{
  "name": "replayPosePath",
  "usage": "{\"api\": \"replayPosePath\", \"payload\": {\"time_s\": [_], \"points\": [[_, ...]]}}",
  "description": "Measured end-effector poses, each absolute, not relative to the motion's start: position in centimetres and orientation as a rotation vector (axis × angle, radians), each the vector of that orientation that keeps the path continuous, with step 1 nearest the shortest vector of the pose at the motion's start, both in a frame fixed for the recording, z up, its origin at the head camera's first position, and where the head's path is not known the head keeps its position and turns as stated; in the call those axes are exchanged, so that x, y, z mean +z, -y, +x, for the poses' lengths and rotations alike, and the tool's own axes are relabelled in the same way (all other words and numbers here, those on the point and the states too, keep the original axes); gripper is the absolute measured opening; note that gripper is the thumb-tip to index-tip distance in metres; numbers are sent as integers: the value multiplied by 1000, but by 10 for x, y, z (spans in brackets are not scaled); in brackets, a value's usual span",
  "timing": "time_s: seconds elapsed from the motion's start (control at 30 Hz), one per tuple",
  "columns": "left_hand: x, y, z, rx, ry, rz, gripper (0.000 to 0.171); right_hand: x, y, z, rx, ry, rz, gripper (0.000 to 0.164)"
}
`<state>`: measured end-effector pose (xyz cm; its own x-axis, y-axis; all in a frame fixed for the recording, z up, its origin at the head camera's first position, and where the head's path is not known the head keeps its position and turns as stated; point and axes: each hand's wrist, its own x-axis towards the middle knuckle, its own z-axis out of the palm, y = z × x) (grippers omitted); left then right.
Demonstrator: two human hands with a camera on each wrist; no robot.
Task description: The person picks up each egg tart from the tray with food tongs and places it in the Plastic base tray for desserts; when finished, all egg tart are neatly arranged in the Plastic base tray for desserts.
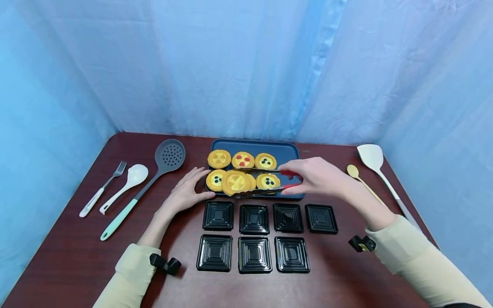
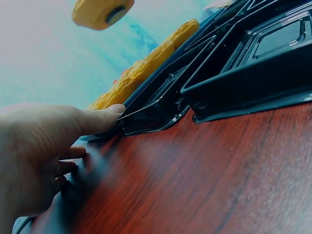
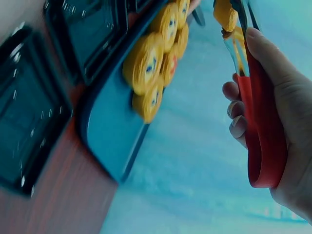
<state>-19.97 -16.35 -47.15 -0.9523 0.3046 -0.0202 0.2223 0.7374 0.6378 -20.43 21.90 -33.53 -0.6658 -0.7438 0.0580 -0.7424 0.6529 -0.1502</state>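
My right hand (image 1: 313,175) grips red-handled tongs (image 3: 267,146), whose dark tips pinch an egg tart (image 1: 233,182) with yellow wedge topping. This tart is up in the air over the front of the blue tray (image 1: 286,150), overlapping another tart there. On the tray sit several more tarts, among them a red-dotted tart (image 1: 243,160) and a blueberry-topped tart (image 1: 265,161). At the tray's left end is my left hand (image 1: 185,192), its thumb (image 2: 105,117) touching the front corner and its other fingers loosely bent beside the tray.
Several black square dishes (image 1: 254,254) stand in two rows before the tray. To the left lie a fork (image 1: 102,188), a white ladle (image 1: 132,177) and a grey skimmer (image 1: 169,156). A small yellow spoon (image 1: 353,171) and a white turner (image 1: 371,157) lie right. Blue curtains hang behind.
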Motion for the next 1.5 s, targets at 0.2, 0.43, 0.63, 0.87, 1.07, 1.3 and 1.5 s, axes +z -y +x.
{"api": "replayPosePath", "payload": {"time_s": [0.2, 0.43, 0.63, 0.87, 1.07, 1.3, 1.5], "points": [[-470, 163, -199, 1017, -2797, 440, 76, -348, -197, -199, -216, -2783, -1338, 49], [-469, 162, -198, 1002, -2798, 451, 75, -360, -184, -194, -187, -2732, -1401, 48], [-468, 162, -197, 1008, -2792, 457, 75, -368, -179, -189, -169, -2718, -1402, 49], [-468, 164, -196, 1009, -2784, 451, 77, -373, -173, -185, -161, -2709, -1389, 46], [-468, 166, -195, 1017, -2771, 443, 78, -375, -169, -184, -131, -2702, -1392, 51], [-467, 167, -196, 1014, -2765, 444, 78, -378, -168, -184, -109, -2704, -1392, 52], [-466, 167, -195, 1021, -2758, 445, 78, -380, -168, -184, -97, -2708, -1401, 53]]}}
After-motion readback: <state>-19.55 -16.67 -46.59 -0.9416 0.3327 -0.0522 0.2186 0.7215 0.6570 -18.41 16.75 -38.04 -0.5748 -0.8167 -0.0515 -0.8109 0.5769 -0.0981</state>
